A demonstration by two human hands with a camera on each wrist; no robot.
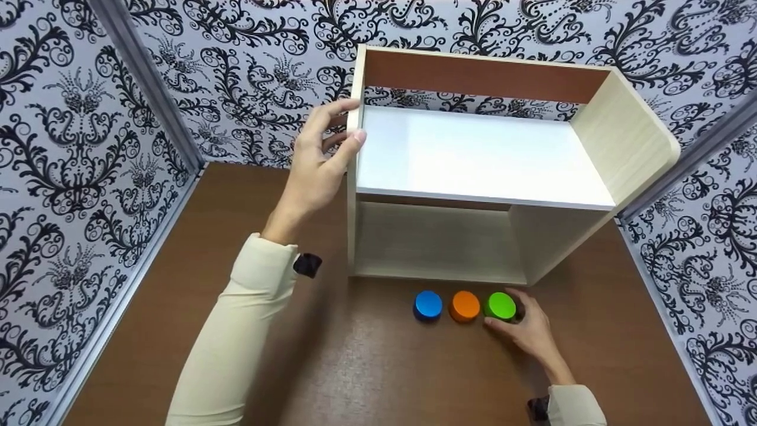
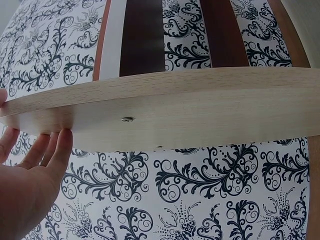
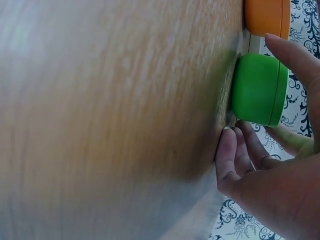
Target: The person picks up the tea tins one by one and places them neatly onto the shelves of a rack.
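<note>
At the upper left corner of the wooden shelf unit [image 1: 485, 195], my left hand [image 1: 316, 157] grips the edge of its side panel [image 2: 200, 112]. The thumb lies at the front edge and the fingertips against the panel's outer face. My right hand [image 1: 529, 328] spreads thumb and fingers around a small green round lidded container [image 3: 257, 90] on the table, the thumb a little apart from it. To its left stand a matching orange container [image 1: 465, 306] and a blue container [image 1: 427, 305], in a row before the unit's lower compartment.
The unit has a white middle shelf [image 1: 485, 154] and a brown back strip [image 1: 485, 74]. Patterned panels [image 1: 77, 148] rise at the back and both sides of the brown table [image 1: 378, 373]. Metal strips [image 1: 148, 83] edge the side panels.
</note>
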